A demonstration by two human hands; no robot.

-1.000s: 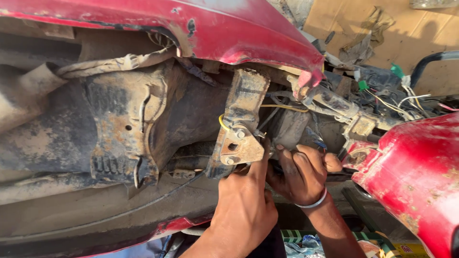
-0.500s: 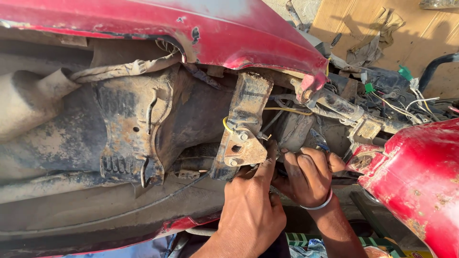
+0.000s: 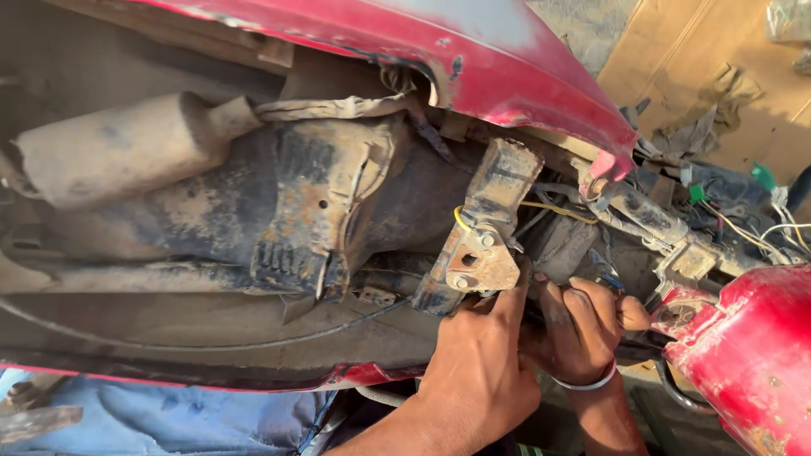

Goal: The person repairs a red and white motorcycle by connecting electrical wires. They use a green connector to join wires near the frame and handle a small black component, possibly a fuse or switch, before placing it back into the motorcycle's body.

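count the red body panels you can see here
2: a large red panel arching across the top, and a smaller red panel at lower right beside the right hand. Others may be hidden.

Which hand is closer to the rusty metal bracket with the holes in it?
The left hand. Its fingers reach up to the lower edge of the rusty bracket. The right hand is further to the side, curled around dark parts beside the bracket.

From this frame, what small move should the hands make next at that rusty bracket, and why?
Probably keep the left hand steadying the rusty bracket while the right hand works its fingers further in behind it: the right fingertips are curled into the gap there, and what they grip is hidden.
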